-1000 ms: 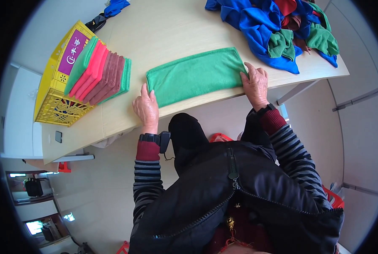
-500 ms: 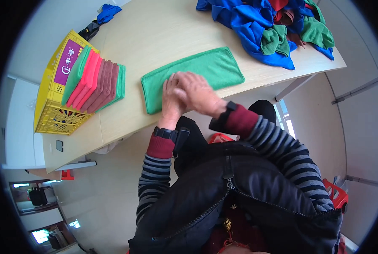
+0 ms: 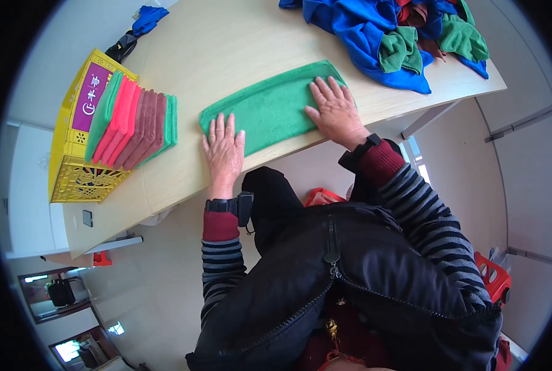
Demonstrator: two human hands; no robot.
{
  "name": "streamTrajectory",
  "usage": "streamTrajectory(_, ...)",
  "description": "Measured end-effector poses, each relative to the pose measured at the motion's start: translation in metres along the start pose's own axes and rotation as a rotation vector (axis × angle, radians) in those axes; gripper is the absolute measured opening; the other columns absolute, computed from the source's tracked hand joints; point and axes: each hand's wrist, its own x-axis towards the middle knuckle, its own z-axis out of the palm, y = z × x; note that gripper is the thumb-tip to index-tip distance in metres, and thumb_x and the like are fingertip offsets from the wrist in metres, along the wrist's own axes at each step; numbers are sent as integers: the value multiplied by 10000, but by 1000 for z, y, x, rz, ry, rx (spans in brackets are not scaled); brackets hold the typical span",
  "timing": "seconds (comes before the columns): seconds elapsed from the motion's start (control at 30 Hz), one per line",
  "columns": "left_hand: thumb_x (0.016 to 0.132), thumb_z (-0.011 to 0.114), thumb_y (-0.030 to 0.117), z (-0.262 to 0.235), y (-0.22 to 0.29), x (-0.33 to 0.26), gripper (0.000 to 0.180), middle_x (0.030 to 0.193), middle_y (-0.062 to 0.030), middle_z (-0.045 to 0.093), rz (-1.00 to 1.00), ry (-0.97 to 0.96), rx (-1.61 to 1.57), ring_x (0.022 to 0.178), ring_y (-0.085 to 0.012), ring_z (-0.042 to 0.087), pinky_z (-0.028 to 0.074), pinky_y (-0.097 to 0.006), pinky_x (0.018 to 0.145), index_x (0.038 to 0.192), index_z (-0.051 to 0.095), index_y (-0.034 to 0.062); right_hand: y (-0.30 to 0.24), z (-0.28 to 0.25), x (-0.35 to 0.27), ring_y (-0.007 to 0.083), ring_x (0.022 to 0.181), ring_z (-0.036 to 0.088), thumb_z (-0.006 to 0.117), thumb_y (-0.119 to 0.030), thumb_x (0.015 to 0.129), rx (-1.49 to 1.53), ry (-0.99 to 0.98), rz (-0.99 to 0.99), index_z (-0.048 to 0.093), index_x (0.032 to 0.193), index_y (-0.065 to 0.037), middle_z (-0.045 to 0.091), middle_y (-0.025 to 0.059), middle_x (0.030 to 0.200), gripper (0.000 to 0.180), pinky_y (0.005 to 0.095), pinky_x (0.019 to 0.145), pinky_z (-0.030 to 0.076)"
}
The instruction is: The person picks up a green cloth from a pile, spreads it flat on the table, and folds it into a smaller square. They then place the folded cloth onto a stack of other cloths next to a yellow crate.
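A folded green towel (image 3: 266, 111) lies flat on the pale wooden table in front of me. My left hand (image 3: 224, 149) rests on its left end, fingers stretched out and the palm near the table's front edge. On its right end lies my right hand (image 3: 336, 111), palm down with the fingers spread. Neither hand grips anything. To the left, a row of folded towels in green, red and brown (image 3: 145, 127) stands on edge against a yellow plastic basket (image 3: 72, 145).
A loose heap of blue, green and red cloths (image 3: 375, 46) covers the table's far right. Beyond the basket are a blue cloth (image 3: 149, 20) and a black item (image 3: 121, 46). A small dark flat object (image 3: 87, 217) lies near the table's left edge. Red plastic stool (image 3: 492, 278) stands at right.
My hands were together over the towel's middle. They have moved apart, the left to the towel's left end and the right to its right end.
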Motion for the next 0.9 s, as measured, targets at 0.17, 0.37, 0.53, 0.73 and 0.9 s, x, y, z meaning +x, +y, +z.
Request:
streamTrajectory(0.17,1049,357,445,-4,-12,-1,576,1612,-104,284,-88,-4,-22,1500,-290,219,156,-518,1208,1544,334,151,26,-5,8,343,1474,273,428,-474,1014,40,-33,73,391,1495,-67,347,130,1578,631,504,1196,216)
streamTrajectory(0.37,1039,403,426,-16,-5,5,552,1579,-116,351,-122,78,175,1485,-293,261,176,-529,1201,1509,399,137,8,-24,18,353,1472,273,425,-482,1015,-88,-89,28,385,1503,-81,341,119,1583,633,526,1191,217)
streamTrajectory(0.53,1025,449,419,-18,46,35,542,1552,-119,395,144,61,22,1471,-304,287,187,-559,1190,1482,437,128,-19,-8,29,352,1487,244,392,-520,1011,76,-124,-120,389,1512,-117,332,113,1588,643,544,1193,188)
streamTrajectory(0.73,1028,402,489,2,44,52,571,1593,-95,327,159,-21,-28,1486,-308,251,167,-574,1190,1520,388,199,-15,0,40,355,1486,242,385,-535,1016,12,-120,-101,380,1518,-147,330,112,1589,635,535,1192,212)
streamTrajectory(0.9,1027,366,531,6,25,54,594,1611,-85,291,68,-27,32,1496,-314,224,160,-588,1186,1537,354,229,14,-1,44,361,1481,248,379,-544,1016,7,-119,-15,368,1523,-144,327,118,1589,647,534,1188,221)
